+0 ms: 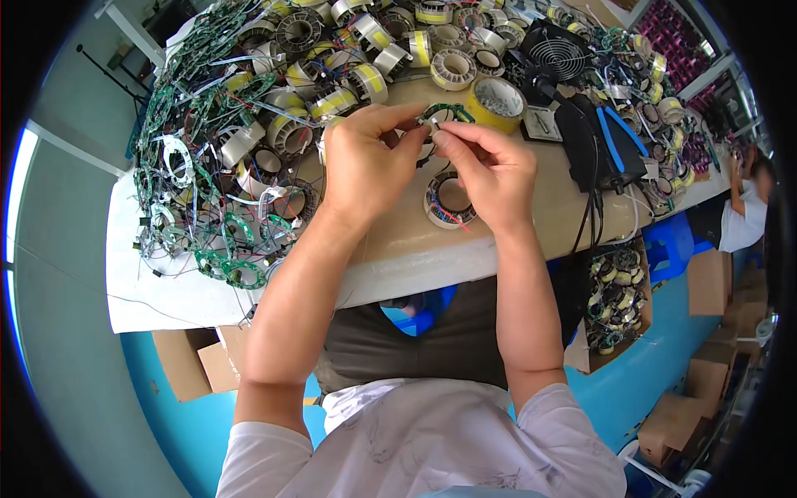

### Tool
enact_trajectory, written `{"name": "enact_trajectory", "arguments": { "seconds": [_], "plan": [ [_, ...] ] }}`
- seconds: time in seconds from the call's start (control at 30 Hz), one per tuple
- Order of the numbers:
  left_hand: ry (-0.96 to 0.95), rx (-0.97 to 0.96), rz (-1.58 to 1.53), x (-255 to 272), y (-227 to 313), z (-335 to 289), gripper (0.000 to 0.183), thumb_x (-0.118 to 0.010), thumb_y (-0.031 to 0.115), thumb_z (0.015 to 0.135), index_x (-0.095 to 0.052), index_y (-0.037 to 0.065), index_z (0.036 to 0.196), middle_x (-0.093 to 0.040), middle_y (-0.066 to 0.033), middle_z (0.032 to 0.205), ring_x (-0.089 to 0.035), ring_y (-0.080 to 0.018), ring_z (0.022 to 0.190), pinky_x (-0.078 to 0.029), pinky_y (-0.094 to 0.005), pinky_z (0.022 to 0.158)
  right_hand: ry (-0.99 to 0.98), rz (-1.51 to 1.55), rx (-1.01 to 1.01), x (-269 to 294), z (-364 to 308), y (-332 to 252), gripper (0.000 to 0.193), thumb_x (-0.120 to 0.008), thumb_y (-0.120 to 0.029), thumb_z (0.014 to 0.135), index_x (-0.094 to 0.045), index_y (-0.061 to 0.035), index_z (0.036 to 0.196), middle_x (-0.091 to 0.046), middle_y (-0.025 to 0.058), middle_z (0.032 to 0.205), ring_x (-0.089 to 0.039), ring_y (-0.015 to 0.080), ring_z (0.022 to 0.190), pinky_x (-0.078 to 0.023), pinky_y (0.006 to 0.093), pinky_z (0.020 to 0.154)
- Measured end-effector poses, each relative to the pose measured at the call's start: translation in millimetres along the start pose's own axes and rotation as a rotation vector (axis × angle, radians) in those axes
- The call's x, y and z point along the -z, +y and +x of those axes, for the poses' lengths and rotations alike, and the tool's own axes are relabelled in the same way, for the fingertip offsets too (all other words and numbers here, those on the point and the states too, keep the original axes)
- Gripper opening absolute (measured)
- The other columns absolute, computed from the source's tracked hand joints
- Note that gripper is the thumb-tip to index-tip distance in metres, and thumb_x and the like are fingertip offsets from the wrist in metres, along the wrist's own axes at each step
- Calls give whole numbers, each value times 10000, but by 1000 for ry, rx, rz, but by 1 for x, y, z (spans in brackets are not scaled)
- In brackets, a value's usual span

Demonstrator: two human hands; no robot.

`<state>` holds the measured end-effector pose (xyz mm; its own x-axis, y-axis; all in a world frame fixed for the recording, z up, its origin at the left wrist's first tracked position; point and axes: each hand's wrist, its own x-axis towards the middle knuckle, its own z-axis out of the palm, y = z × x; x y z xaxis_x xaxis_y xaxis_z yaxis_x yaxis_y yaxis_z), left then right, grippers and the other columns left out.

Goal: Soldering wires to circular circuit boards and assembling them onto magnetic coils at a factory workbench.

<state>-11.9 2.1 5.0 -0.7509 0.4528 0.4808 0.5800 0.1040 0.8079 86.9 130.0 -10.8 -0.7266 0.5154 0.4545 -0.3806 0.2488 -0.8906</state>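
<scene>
Both hands are up over the middle of the table (398,249), pinching the same small green ring-shaped circuit board (444,112). The left hand (365,162) has its fingers (415,137) closed on the board's left end, and the right hand (490,170) grips the right part with thumb and forefinger pressed together, so the board hangs in the air just above the tabletop. Right behind it sits a yellow tape roll (496,103). Below the hands, one wound coil (449,202) with a red wire lies flat on the table. To the left there's a big heap of green boards and wires (207,207), and a black fan (554,51) sits further back.
</scene>
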Motion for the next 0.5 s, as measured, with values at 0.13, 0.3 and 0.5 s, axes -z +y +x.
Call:
{"name": "enact_trajectory", "arguments": {
  "seconds": [0.13,0.3,0.5],
  "plan": [
    [-2,-43,-40,-3,2,0,227,-745,0,770,-779,9,994,-728,-106,803,-654,-142,617,-519,-287,566,35,-99,175,1,2,13,135,-767,-45,887,-772,-6,1016,-700,9,815,-572,40,646,-440,198,572],
    [9,-75,-10,-4,4,0,208,-748,1,764,-777,8,969,-724,-96,801,-633,-138,601,-511,-281,558,74,-132,157,1,-2,12,107,-769,-34,873,-775,-10,977,-655,-9,751,-534,33,622,-404,204,543],
    [-6,-162,52,-3,7,-1,220,-749,-15,752,-778,13,969,-722,-86,812,-620,-126,590,-501,-262,541,82,-203,199,0,-2,14,94,-772,-7,841,-770,-5,935,-633,19,710,-543,56,577,-404,217,515]
  ]
}}
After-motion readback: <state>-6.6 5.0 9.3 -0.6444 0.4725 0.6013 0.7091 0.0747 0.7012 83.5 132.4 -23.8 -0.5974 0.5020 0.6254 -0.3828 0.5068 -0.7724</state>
